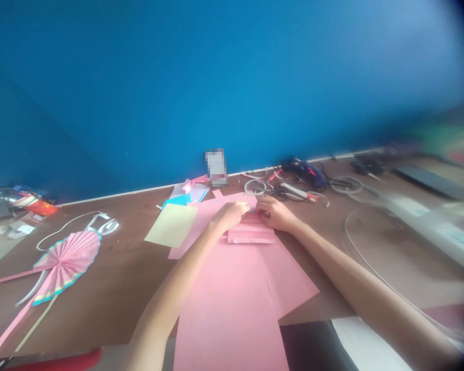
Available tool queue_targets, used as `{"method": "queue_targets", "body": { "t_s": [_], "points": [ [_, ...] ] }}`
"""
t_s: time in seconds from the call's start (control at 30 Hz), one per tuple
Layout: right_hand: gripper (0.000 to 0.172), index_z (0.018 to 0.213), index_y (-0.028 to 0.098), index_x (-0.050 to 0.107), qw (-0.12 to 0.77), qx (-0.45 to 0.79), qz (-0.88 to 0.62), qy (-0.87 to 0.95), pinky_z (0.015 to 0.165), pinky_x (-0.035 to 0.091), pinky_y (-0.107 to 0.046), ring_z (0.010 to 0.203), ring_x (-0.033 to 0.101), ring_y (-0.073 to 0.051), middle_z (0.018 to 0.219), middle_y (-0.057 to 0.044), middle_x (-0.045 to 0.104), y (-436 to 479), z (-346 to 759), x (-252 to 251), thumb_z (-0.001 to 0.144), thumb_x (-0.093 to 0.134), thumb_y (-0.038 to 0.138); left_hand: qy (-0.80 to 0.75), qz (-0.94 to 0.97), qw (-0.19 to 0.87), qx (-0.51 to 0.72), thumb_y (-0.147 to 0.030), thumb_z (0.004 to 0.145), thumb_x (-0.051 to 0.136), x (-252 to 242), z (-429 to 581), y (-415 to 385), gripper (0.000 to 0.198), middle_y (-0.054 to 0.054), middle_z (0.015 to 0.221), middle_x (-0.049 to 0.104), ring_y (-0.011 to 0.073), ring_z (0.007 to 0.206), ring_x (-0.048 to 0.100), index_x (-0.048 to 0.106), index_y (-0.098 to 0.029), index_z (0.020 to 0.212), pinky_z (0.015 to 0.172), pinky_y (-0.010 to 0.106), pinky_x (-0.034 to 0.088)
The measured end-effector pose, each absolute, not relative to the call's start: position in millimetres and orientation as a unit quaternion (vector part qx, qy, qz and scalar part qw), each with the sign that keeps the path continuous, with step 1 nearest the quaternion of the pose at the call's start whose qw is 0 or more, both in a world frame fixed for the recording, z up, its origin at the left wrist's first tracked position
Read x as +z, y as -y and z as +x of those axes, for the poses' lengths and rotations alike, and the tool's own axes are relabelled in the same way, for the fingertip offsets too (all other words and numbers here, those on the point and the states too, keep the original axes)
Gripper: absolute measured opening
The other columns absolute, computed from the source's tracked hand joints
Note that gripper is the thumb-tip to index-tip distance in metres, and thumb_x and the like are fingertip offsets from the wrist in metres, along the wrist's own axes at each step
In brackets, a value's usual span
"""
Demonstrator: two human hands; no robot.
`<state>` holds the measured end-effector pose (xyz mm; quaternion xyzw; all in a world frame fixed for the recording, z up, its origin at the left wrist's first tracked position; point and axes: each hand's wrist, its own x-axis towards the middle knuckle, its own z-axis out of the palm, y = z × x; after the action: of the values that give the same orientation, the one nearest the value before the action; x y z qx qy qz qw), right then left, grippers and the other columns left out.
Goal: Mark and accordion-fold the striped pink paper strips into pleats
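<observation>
My left hand (234,214) and my right hand (274,212) are closed on a pleated end of pink paper (251,236), one at each side of the folds. From that folded end, the long pink sheet (228,299) runs toward me and over the table's near edge. More pink paper (296,293) lies flat beneath it, showing on both sides. A pale yellow sheet (171,225) rests left of my left hand. My fingertips are small and partly blurred.
On the left of the brown table (119,288) lies a pink pleated paper fan (71,263) beside a white cable (109,226). Blue paper (177,200) and tangled cables (313,172) lie toward the wall. A white power strip (429,226) stands at the right.
</observation>
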<state>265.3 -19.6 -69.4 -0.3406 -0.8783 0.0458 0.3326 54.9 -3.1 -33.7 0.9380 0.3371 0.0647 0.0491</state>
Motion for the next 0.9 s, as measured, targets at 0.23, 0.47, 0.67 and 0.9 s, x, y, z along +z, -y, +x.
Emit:
{"method": "queue_targets", "body": {
  "t_s": [0.23,0.47,0.67,0.9],
  "points": [
    [0.018,0.08,0.02,0.067,0.337,0.071,-0.337,0.876,0.076,0.043,-0.034,0.078,0.053,-0.02,0.077,-0.006,0.063,19.1,265.8,-71.3,0.079,0.052,0.011,-0.346,0.922,0.131,0.114,-0.009,0.086,0.05,-35.0,54.6,-0.2,0.026,0.007,0.1,0.067,0.0196,0.098,0.061,0.07,-0.019,0.098,0.088,0.028,0.046],
    [0.023,0.087,0.023,0.073,0.335,0.08,-0.33,0.879,0.081,0.045,-0.037,0.085,0.056,-0.022,0.086,-0.008,0.068,13.0,268.9,-77.9,0.087,0.052,0.017,-0.362,0.905,0.171,0.145,-0.013,0.083,0.057,-43.1,52.9,-7.5,0.019,0.006,0.096,0.067,0.0185,0.092,0.061,0.072,-0.019,0.093,0.084,0.027,0.046],
    [0.022,0.084,0.021,0.072,0.329,0.092,-0.327,0.881,0.079,0.045,-0.035,0.083,0.057,-0.021,0.086,-0.008,0.068,12.2,269.3,-76.9,0.086,0.052,0.014,-0.369,0.902,0.162,0.156,-0.013,0.082,0.058,-48.8,51.9,-8.7,0.015,0.005,0.09,0.066,0.0175,0.086,0.061,0.072,-0.018,0.084,0.078,0.026,0.045],
    [0.017,0.077,0.02,0.068,0.326,0.074,-0.339,0.879,0.075,0.044,-0.032,0.077,0.054,-0.019,0.076,-0.006,0.062,14.5,270.3,-73.4,0.084,0.053,0.014,-0.403,0.903,0.095,0.118,-0.013,0.081,0.053,-43.3,54.9,-0.8,0.018,0.006,0.089,0.066,0.0203,0.085,0.062,0.07,-0.019,0.08,0.073,0.029,0.045]
  ]
}}
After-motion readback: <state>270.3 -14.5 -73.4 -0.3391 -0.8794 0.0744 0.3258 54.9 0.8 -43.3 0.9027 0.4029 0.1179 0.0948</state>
